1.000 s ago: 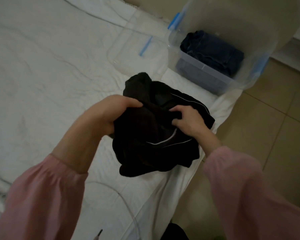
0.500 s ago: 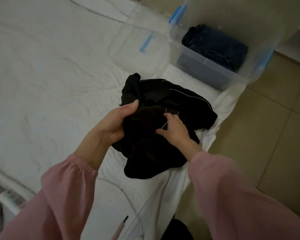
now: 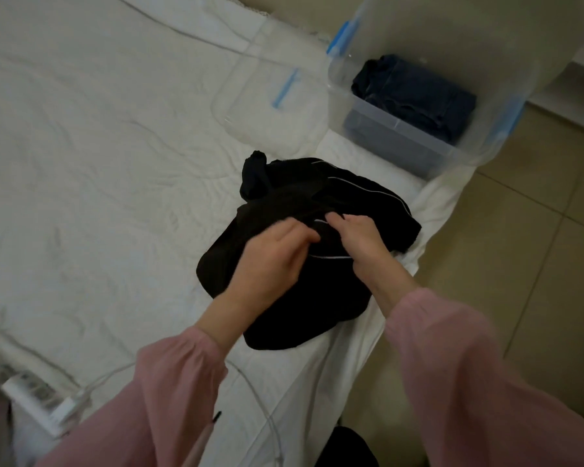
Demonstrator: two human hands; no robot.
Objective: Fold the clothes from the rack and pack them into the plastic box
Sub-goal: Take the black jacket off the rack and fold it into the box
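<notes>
Black garment (image 3: pixel 358 193) lies bunched on the bed (image 3: pixel 98 163), left hand (image 3: pixel 270 261) and right hand (image 3: pixel 361 241) each pinching its fabric.

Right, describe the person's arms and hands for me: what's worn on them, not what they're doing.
Loose pink long sleeves cover both arms; the left sleeve and right sleeve are gathered into cuffs at the wrists. The left hand and right hand are bare: no gloves, ring or watch shows. A dark-tipped pink cord hangs by the left sleeve.
</notes>
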